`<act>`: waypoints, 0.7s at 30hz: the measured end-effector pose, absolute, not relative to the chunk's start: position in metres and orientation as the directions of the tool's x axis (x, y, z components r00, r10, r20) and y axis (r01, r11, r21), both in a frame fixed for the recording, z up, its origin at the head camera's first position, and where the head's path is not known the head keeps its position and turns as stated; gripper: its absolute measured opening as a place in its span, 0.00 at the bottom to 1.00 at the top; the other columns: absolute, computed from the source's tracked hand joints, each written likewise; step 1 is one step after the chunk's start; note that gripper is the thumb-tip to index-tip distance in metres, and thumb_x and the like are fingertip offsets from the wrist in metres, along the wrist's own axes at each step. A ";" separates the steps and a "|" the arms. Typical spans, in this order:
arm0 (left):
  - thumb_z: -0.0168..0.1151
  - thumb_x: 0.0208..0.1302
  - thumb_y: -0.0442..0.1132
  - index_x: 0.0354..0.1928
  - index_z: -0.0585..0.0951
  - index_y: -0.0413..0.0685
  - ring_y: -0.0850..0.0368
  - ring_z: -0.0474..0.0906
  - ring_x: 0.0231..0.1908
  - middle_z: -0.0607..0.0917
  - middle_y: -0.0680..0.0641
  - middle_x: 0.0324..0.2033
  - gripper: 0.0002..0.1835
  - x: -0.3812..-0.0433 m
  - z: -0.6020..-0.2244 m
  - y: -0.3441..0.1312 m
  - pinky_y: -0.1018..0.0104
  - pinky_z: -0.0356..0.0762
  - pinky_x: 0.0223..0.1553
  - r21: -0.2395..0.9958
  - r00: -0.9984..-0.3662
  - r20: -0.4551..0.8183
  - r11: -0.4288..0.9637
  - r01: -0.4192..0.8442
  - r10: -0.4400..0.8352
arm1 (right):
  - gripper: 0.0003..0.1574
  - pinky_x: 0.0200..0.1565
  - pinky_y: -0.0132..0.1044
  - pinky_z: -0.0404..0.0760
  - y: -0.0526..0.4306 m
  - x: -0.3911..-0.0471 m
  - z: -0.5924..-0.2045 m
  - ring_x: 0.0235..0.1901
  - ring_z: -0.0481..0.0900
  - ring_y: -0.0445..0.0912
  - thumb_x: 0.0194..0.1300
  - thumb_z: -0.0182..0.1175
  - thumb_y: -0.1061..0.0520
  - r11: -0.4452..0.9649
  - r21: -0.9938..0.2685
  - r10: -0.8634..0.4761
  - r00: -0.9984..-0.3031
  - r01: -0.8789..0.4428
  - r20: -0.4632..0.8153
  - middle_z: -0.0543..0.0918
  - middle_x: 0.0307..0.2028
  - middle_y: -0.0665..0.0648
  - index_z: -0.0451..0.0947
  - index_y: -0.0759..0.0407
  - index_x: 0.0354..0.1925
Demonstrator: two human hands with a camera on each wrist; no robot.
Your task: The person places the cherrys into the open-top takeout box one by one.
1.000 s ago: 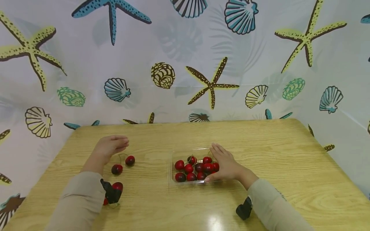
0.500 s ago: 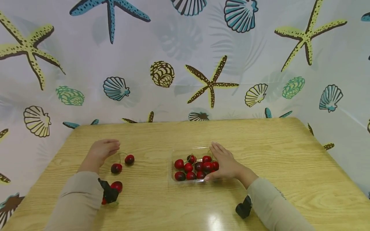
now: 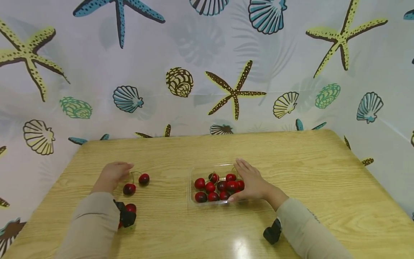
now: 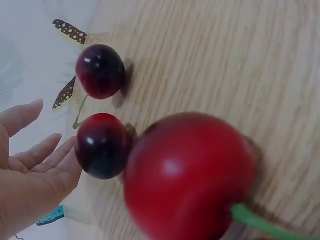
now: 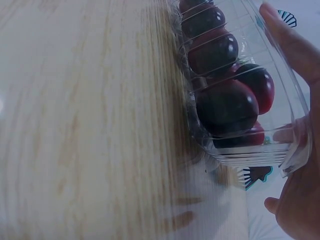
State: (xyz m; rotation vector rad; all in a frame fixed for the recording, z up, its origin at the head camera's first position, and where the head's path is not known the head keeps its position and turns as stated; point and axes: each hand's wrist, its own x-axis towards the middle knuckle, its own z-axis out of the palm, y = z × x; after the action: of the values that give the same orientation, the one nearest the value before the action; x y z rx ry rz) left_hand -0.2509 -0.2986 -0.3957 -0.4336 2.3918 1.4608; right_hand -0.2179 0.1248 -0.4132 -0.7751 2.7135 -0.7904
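Note:
My left hand (image 3: pixel 111 175) reaches over the left side of the table, its fingers extended beside a pair of dark red cherries (image 3: pixel 129 189) joined by green stems. In the left wrist view its fingers (image 4: pixel 50 155) appear right at the nearer cherry of that pair (image 4: pixel 102 146), with nothing held. Closer to the camera sits a bigger-looking red cherry (image 4: pixel 187 175), partly behind the wrist strap in the head view. My right hand (image 3: pixel 253 181) grips the right end of a clear plastic container (image 5: pixel 250 162), thumb along the near wall and fingers at the far side. Several cherries (image 3: pixel 210 187) lie inside.
The light wooden table (image 3: pixel 291 154) extends on both sides of the container. Behind it hangs a white curtain (image 3: pixel 200 39) printed with starfish and shells. Another cherry (image 3: pixel 120 225) is mostly hidden by the left wrist strap.
My left hand has drawn back to the left and lowered, coming down beside the stemmed pair of cherries. My right hand stays at the container, which has not moved.

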 end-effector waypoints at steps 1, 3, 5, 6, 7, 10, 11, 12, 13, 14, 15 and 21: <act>0.42 0.69 0.43 0.66 0.49 0.24 0.36 0.55 0.64 0.54 0.24 0.63 0.33 -0.251 -0.396 -0.298 0.51 0.58 0.62 0.803 -0.906 -0.412 0.432 -0.411 -0.096 | 0.74 0.63 0.63 0.40 0.125 -0.218 -0.413 0.70 0.35 0.57 0.40 0.69 0.33 0.716 -0.552 -0.541 -0.840 -0.428 -0.050 0.40 0.71 0.65 0.41 0.68 0.69; 0.41 0.69 0.42 0.65 0.49 0.24 0.36 0.56 0.64 0.53 0.24 0.63 0.32 -0.251 -0.398 -0.298 0.53 0.62 0.61 0.815 -0.901 -0.425 0.398 -0.422 -0.086 | 0.74 0.62 0.63 0.40 0.125 -0.218 -0.414 0.70 0.35 0.57 0.40 0.69 0.33 0.715 -0.552 -0.542 -0.839 -0.430 -0.048 0.41 0.71 0.65 0.42 0.68 0.69; 0.40 0.69 0.40 0.65 0.49 0.23 0.38 0.58 0.63 0.53 0.24 0.64 0.31 -0.252 -0.400 -0.298 0.58 0.67 0.57 0.828 -0.898 -0.433 0.362 -0.428 -0.070 | 0.74 0.62 0.63 0.40 0.126 -0.219 -0.415 0.70 0.35 0.58 0.40 0.68 0.32 0.715 -0.550 -0.543 -0.838 -0.432 -0.047 0.41 0.71 0.65 0.42 0.68 0.69; 0.40 0.69 0.40 0.65 0.50 0.23 0.38 0.60 0.62 0.53 0.24 0.64 0.31 -0.252 -0.400 -0.298 0.61 0.70 0.55 0.831 -0.899 -0.434 0.357 -0.426 -0.063 | 0.75 0.62 0.64 0.40 0.126 -0.219 -0.415 0.70 0.35 0.58 0.40 0.68 0.31 0.715 -0.548 -0.544 -0.838 -0.434 -0.046 0.41 0.71 0.65 0.41 0.68 0.69; 0.40 0.69 0.40 0.65 0.50 0.23 0.40 0.63 0.59 0.54 0.24 0.63 0.31 -0.253 -0.402 -0.298 0.64 0.72 0.52 0.834 -0.899 -0.433 0.353 -0.425 -0.059 | 0.75 0.62 0.64 0.40 0.126 -0.219 -0.415 0.70 0.35 0.58 0.40 0.68 0.31 0.714 -0.548 -0.546 -0.837 -0.435 -0.046 0.41 0.70 0.66 0.42 0.69 0.69; 0.41 0.69 0.39 0.64 0.51 0.22 0.50 0.73 0.48 0.59 0.25 0.61 0.30 -0.254 -0.405 -0.299 0.71 0.76 0.42 0.846 -0.906 -0.422 0.343 -0.409 -0.040 | 0.75 0.62 0.64 0.40 0.126 -0.219 -0.415 0.70 0.35 0.58 0.40 0.67 0.30 0.712 -0.549 -0.548 -0.835 -0.438 -0.045 0.41 0.71 0.65 0.42 0.69 0.69; 0.42 0.69 0.38 0.63 0.52 0.22 0.55 0.75 0.44 0.65 0.27 0.58 0.29 -0.254 -0.405 -0.299 0.72 0.76 0.40 0.850 -0.909 -0.416 0.340 -0.402 -0.034 | 0.75 0.62 0.64 0.40 0.126 -0.219 -0.415 0.70 0.35 0.58 0.40 0.67 0.31 0.711 -0.551 -0.548 -0.835 -0.437 -0.046 0.41 0.71 0.65 0.42 0.69 0.69; 0.43 0.69 0.38 0.63 0.53 0.21 0.59 0.76 0.40 0.71 0.29 0.53 0.29 -0.254 -0.406 -0.300 0.72 0.76 0.39 0.854 -0.911 -0.412 0.337 -0.396 -0.027 | 0.75 0.62 0.64 0.40 0.126 -0.218 -0.414 0.70 0.35 0.58 0.40 0.68 0.31 0.711 -0.552 -0.549 -0.835 -0.436 -0.047 0.40 0.71 0.65 0.42 0.69 0.69; 0.43 0.69 0.37 0.63 0.53 0.21 0.64 0.76 0.37 0.76 0.33 0.48 0.29 -0.254 -0.406 -0.300 0.73 0.76 0.38 0.858 -0.913 -0.407 0.334 -0.390 -0.021 | 0.75 0.62 0.64 0.40 0.126 -0.218 -0.414 0.70 0.35 0.58 0.40 0.68 0.31 0.710 -0.553 -0.549 -0.835 -0.436 -0.047 0.41 0.71 0.65 0.42 0.69 0.69; 0.44 0.69 0.37 0.62 0.54 0.21 0.67 0.76 0.34 0.80 0.38 0.42 0.28 -0.254 -0.406 -0.299 0.73 0.77 0.37 0.863 -0.915 -0.402 0.327 -0.385 -0.015 | 0.75 0.62 0.65 0.40 0.126 -0.218 -0.414 0.70 0.35 0.58 0.40 0.68 0.31 0.711 -0.553 -0.548 -0.835 -0.435 -0.047 0.41 0.70 0.65 0.42 0.69 0.69; 0.44 0.69 0.36 0.62 0.54 0.21 0.69 0.77 0.32 0.81 0.44 0.36 0.28 -0.254 -0.406 -0.299 0.73 0.77 0.36 0.866 -0.917 -0.400 0.323 -0.381 -0.011 | 0.75 0.62 0.65 0.40 0.126 -0.218 -0.414 0.70 0.35 0.58 0.40 0.68 0.31 0.711 -0.552 -0.548 -0.835 -0.436 -0.047 0.41 0.70 0.65 0.42 0.69 0.69; 0.44 0.68 0.33 0.64 0.52 0.22 0.71 0.77 0.27 0.79 0.59 0.25 0.28 -0.252 -0.403 -0.296 0.75 0.76 0.33 0.871 -0.911 -0.411 0.287 -0.399 -0.017 | 0.73 0.62 0.64 0.40 0.125 -0.218 -0.412 0.70 0.35 0.58 0.41 0.70 0.35 0.714 -0.550 -0.545 -0.837 -0.433 -0.048 0.41 0.70 0.66 0.42 0.69 0.69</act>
State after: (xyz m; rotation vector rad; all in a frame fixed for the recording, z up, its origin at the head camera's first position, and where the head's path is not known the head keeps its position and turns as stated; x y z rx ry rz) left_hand -0.2523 -0.2957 -0.4029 -0.3778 2.2392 1.6597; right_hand -0.2177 0.1246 -0.4118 -0.7840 2.7129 -0.7935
